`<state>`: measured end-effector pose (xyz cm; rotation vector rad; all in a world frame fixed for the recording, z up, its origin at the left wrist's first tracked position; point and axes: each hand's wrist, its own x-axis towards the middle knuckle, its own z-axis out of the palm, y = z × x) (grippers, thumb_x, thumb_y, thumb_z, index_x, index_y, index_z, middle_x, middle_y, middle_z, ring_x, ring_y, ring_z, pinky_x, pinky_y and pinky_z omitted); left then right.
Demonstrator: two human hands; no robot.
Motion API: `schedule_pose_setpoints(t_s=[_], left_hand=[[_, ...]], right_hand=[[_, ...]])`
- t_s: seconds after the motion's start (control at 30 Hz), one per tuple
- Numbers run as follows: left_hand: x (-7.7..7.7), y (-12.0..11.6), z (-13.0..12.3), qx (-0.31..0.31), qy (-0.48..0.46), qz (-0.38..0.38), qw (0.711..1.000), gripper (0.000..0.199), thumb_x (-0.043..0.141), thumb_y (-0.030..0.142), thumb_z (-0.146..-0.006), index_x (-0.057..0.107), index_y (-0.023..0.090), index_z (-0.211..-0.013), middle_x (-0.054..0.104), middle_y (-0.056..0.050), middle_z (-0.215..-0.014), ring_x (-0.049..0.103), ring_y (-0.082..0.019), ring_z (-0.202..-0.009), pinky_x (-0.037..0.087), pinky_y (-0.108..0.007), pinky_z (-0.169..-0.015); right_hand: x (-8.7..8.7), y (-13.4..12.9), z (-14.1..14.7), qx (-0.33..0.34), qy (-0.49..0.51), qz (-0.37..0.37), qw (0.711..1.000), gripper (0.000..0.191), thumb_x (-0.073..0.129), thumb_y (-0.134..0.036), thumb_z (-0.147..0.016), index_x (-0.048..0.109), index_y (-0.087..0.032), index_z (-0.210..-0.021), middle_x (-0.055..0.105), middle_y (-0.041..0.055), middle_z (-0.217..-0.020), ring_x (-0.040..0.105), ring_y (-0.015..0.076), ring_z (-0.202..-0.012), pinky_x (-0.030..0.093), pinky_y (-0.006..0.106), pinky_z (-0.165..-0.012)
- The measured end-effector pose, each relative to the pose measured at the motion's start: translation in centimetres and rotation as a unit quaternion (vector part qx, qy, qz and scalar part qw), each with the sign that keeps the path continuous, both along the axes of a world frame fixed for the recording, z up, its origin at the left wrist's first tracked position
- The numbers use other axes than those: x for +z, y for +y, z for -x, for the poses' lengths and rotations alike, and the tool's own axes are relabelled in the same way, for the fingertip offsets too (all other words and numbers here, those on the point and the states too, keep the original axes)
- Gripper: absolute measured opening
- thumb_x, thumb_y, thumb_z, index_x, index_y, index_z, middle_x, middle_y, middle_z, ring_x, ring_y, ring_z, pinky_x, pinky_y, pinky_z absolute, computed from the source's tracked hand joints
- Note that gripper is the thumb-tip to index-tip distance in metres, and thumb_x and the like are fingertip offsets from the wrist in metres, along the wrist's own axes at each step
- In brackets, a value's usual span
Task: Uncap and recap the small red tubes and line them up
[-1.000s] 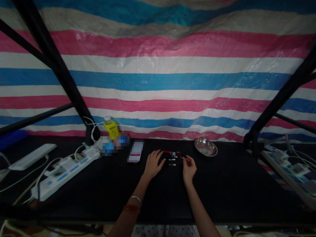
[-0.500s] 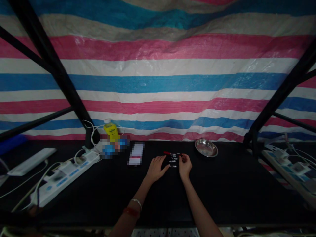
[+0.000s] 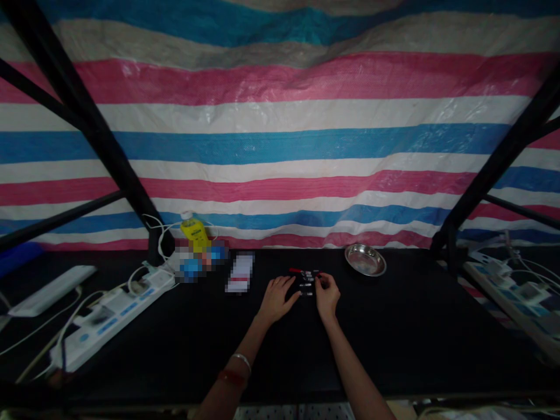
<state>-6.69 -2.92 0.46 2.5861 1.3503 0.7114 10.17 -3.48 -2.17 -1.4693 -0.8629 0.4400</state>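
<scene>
My left hand [image 3: 276, 298] lies flat and spread on the black table [image 3: 394, 338], fingers loose and holding nothing, just beside a small cluster of pens [image 3: 305, 279] at centre frame. My right hand [image 3: 327, 294] is curled at the cluster's right end, fingertips pinched around one small dark piece there, though I cannot tell how firmly. I judge this is the sorting or picking step, one piece being singled out; the next move calls for a clean lift without dragging its neighbours. A steel dish [image 3: 365, 260] sits to the right, a yellow bottle [image 3: 195, 231] upper left, a white power strip [image 3: 109, 309] further left.
</scene>
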Motion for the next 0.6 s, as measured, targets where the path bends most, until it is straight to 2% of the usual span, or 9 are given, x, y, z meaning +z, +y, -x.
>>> schedule_pose_setpoints(t_s=[0.13, 0.33, 0.47, 0.6], left_hand=[[0.0, -0.1, 0.0, -0.007, -0.015, -0.007, 1.0, 0.054, 0.042, 0.048, -0.086, 0.041, 0.018, -0.131, 0.055, -0.011, -0.123, 0.048, -0.024, -0.113, 0.037, -0.043, -0.096], [-0.6, -0.3, 0.3, -0.004, -0.069, -0.052, 0.996, 0.064, 0.05, 0.044, -0.084, 0.03, 0.017, -0.138, 0.049, -0.013, -0.128, 0.048, -0.026, -0.115, 0.04, -0.044, -0.096], [-1.6, 0.0, 0.5, 0.022, -0.15, -0.105, 0.983, 0.057, 0.046, 0.033, -0.087, 0.027, 0.02, -0.139, 0.053, -0.012, -0.122, 0.057, -0.019, -0.102, 0.046, -0.037, -0.093], [-2.5, 0.6, 0.7, 0.054, -0.214, -0.143, 0.965, 0.042, 0.042, 0.028, -0.09, 0.041, 0.022, -0.132, 0.059, -0.007, -0.109, 0.061, -0.015, -0.094, 0.05, -0.032, -0.088]], right_hand=[[-0.1, 0.2, 0.5, 0.004, 0.064, -0.044, 0.997, 0.03, 0.061, -0.039, -0.069, 0.063, -0.014, -0.087, 0.065, 0.0042, -0.072, 0.06, 0.016, -0.066, 0.047, 0.028, -0.066], [0.8, -0.4, 1.7, 0.035, 0.127, -0.111, 0.985, 0.037, 0.061, -0.04, -0.072, 0.063, -0.012, -0.097, 0.067, 0.011, -0.093, 0.064, 0.0189, -0.081, 0.05, 0.032, -0.076], [1.4, -1.2, 2.5, 0.027, 0.082, -0.131, 0.988, 0.037, 0.058, -0.041, -0.076, 0.066, -0.014, -0.1, 0.067, 0.0117, -0.1, 0.063, 0.0207, -0.09, 0.05, 0.036, -0.082], [1.4, -1.7, 3.5, 0.028, 0.026, -0.165, 0.986, 0.032, 0.057, -0.037, -0.079, 0.067, -0.015, -0.1, 0.067, 0.0106, -0.099, 0.062, 0.0202, -0.093, 0.048, 0.037, -0.086]])
